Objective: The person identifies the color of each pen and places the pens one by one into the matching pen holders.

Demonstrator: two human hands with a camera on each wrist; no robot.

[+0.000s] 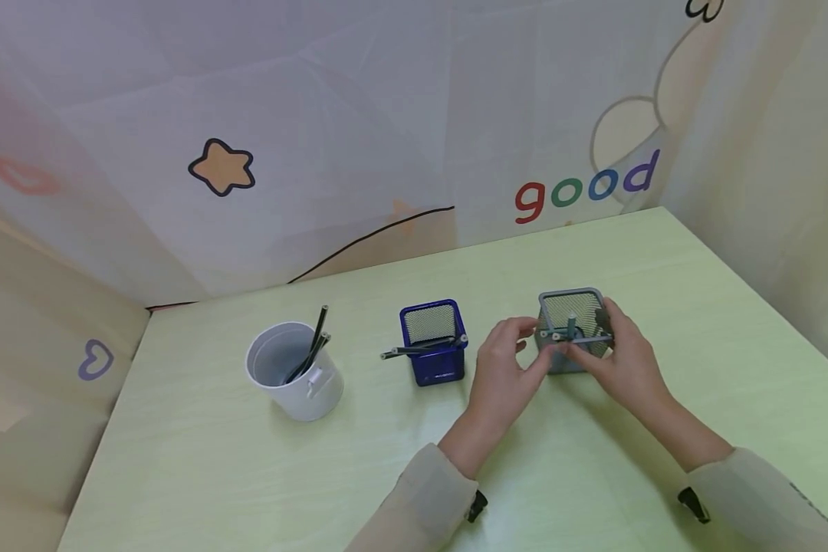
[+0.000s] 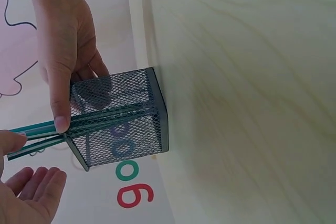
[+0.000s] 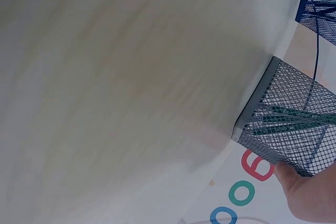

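On the right side of the table a grey mesh pencil holder (image 1: pixel 569 364) stands upright, with several green pencils (image 2: pixel 34 128) leaning in it. My right hand (image 1: pixel 624 360) grips its right side, the thumb at the front rim beside the pencils and the fingers along the mesh. To the left of the holder is my left hand (image 1: pixel 504 372). Its thumb touches or lies just by the pencil ends, while the other fingers (image 2: pixel 39 192) stay loosely bent and apart from the mesh. The right wrist view shows green pencils (image 3: pixel 286 121) through the mesh wall.
A blue mesh holder (image 1: pixel 440 369) with dark pencils lying across its rim stands left of my hands. Farther left is a white bucket (image 1: pixel 310 400) with several pencils (image 1: pixel 317 337) leaning in it. A printed cloth (image 1: pixel 359 153) hangs behind the pale table (image 1: pixel 200 460).
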